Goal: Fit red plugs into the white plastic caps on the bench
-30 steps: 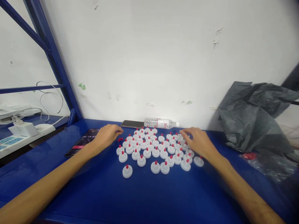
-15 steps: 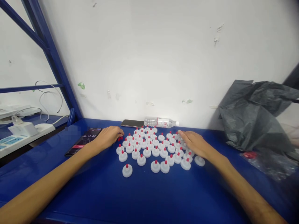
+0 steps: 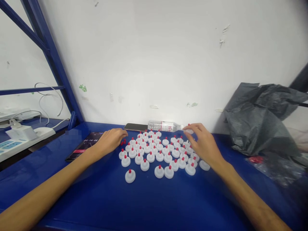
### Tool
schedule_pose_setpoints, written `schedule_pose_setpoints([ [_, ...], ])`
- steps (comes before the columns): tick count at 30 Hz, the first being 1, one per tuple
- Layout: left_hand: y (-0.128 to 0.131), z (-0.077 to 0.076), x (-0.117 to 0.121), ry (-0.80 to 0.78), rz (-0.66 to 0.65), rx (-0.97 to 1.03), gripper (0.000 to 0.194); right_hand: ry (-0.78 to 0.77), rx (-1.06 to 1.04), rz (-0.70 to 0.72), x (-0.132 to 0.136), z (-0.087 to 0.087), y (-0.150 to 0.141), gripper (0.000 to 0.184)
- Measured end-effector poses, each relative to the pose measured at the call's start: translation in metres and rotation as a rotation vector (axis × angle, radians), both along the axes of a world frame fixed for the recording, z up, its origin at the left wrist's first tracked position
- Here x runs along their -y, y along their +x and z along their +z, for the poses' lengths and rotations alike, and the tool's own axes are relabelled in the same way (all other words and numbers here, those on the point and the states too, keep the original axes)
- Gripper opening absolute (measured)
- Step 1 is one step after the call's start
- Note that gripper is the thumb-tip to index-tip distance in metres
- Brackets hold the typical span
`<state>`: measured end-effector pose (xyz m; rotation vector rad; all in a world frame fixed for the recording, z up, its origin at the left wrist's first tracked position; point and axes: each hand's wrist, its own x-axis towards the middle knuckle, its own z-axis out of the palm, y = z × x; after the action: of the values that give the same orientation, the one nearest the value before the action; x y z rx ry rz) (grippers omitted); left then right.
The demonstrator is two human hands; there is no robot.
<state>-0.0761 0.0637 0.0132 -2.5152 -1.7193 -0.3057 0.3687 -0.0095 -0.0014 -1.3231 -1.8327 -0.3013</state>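
Note:
Several white caps with red tips (image 3: 154, 152) stand packed together on the blue table (image 3: 144, 199). My left hand (image 3: 110, 141) rests curled at the cluster's left edge, fingertips beside a few loose red tips (image 3: 123, 142); I cannot see what, if anything, it holds. My right hand (image 3: 203, 144) is lifted over the cluster's right side and pinches one white cap (image 3: 189, 131) between thumb and fingers. One cap (image 3: 130, 175) stands apart at the front left.
A clear water bottle (image 3: 165, 126) and a phone (image 3: 135, 127) lie against the white wall. A dark tablet showing a timer (image 3: 84, 146) lies left. A black plastic bag (image 3: 262, 122) sits right. Power strips and cables (image 3: 21, 133) are far left.
My right hand rose from the caps at the cluster's right side, lifting one white cap toward the bottle. My left hand stayed nearly still.

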Motion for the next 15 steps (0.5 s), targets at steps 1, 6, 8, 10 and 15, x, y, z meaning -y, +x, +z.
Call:
schedule_pose_setpoints([
  [1, 0.002, 0.001, 0.002, 0.01, 0.008, 0.003, 0.04, 0.017, 0.011, 0.05, 0.003, -0.001, -0.006, 0.028],
  [6, 0.013, -0.006, 0.017, 0.264, -0.19, 0.161, 0.037, 0.086, 0.113, 0.273, 0.013, -0.011, -0.043, 0.024],
  [8, 0.019, -0.013, 0.025, 0.394, -0.351, 0.213, 0.034, 0.121, 0.135, 0.35, 0.018, -0.015, -0.059, 0.025],
  [10, 0.027, -0.019, 0.034, 0.477, -0.484, 0.248, 0.03, 0.13, 0.14, 0.433, 0.022, -0.017, -0.073, 0.025],
  [15, 0.044, -0.031, 0.053, 0.448, -0.662, 0.303, 0.022, 0.184, 0.127, 0.572, 0.031, -0.015, -0.096, 0.024],
])
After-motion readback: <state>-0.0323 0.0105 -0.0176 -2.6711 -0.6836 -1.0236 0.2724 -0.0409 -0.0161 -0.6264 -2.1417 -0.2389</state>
